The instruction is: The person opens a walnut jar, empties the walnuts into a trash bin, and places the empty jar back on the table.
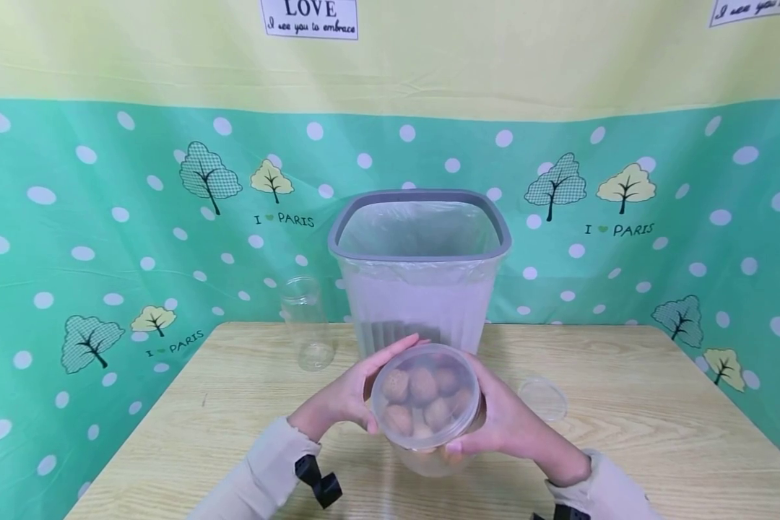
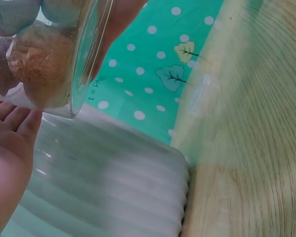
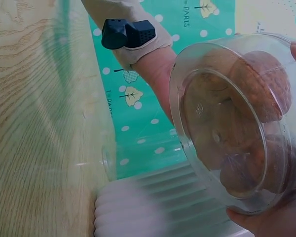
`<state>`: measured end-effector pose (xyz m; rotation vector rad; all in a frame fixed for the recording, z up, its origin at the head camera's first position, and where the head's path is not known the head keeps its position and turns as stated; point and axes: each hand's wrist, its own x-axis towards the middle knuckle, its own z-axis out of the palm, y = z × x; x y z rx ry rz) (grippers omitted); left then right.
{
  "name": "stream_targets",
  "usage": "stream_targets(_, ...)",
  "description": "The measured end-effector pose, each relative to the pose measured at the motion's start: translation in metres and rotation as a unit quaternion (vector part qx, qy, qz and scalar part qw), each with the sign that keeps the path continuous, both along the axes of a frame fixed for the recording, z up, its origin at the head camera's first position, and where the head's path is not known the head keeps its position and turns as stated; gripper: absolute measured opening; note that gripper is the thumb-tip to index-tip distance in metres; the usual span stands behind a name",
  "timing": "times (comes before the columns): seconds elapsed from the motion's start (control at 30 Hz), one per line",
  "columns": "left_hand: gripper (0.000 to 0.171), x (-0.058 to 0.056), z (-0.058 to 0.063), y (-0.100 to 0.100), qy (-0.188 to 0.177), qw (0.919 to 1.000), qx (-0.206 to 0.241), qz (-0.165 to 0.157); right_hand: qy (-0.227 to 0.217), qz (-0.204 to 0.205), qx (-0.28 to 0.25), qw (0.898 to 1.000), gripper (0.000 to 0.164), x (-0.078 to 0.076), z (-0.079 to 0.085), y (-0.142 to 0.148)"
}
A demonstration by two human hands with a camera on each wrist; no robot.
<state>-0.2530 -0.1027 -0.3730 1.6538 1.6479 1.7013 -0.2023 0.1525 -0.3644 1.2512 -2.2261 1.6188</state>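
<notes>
A clear round jar (image 1: 432, 462) of walnuts (image 2: 44, 54) is held between both hands, raised over the table in front of the bin. A translucent lid (image 1: 451, 427) covers its top, and the walnuts show through it. My left hand (image 1: 354, 390) grips the jar's left side, with fingers behind and thumb in front. On the opposite side, my right hand (image 1: 507, 415) grips it with the thumb at the front just under the lid's edge. From the right wrist view, the jar's round base (image 3: 222, 133) is tilted toward the camera.
A bin (image 1: 422, 303) with a grey rim and a clear liner stands at the back of the wooden table (image 1: 624, 433). Left of it is a tall clear jar (image 1: 305, 318). A clear round lid (image 1: 542, 399) lies to the right. A patterned curtain (image 1: 585, 282) hangs behind.
</notes>
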Motion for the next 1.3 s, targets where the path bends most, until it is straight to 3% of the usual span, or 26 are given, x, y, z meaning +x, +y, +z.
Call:
stream_targets(0.33, 0.120, 0.004, 0.001, 0.000, -0.017, 0.9996, -0.007, 0.022, -0.012, -0.006, 0.005, 1.000, 0.101, 0.002, 0.002, 0.000)
stream_targets(0.53, 0.119, 0.005, -0.001, 0.000, -0.015, 0.9995, 0.002, 0.029, 0.012, -0.006, 0.010, 1.000, 0.101, 0.000, 0.001, 0.000)
stream_targets(0.87, 0.117, 0.006, -0.002, 0.001, -0.010, 0.9990, 0.013, 0.042, -0.007, -0.026, 0.017, 0.999, 0.104, 0.004, 0.005, -0.002)
stream_targets(1.3, 0.112, 0.020, -0.008, 0.007, -0.018, 0.9907, 0.049, 0.126, 0.005, -0.068, 0.007, 0.998, 0.107, 0.002, 0.002, -0.003)
